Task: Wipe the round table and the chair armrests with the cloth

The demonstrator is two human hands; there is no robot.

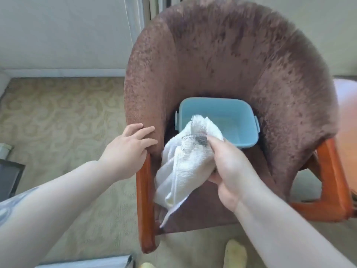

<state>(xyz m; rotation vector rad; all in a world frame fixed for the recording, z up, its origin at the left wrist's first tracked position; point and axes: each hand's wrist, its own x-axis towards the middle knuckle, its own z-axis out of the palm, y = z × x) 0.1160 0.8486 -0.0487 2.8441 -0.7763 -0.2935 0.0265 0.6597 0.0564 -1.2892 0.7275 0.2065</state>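
A brown upholstered chair (231, 55) with a curved back and reddish wooden armrests fills the view. My right hand (229, 171) grips a white cloth (183, 165) with a dark smudge near its top; the cloth hangs over the seat beside the left wooden armrest (144, 206). My left hand (129, 149) rests flat with spread fingers on the upholstered top end of that armrest. The right wooden armrest (332, 178) stands apart from both hands. A sliver of the round table (347, 117) shows at the right edge.
A light blue plastic tub (237, 117) sits on the chair seat, just behind the cloth. Patterned beige carpet (58, 122) spreads to the left, bounded by a white wall and baseboard. A dark object (9, 176) lies at the left edge. Yellow slippers (234, 254) show at the bottom.
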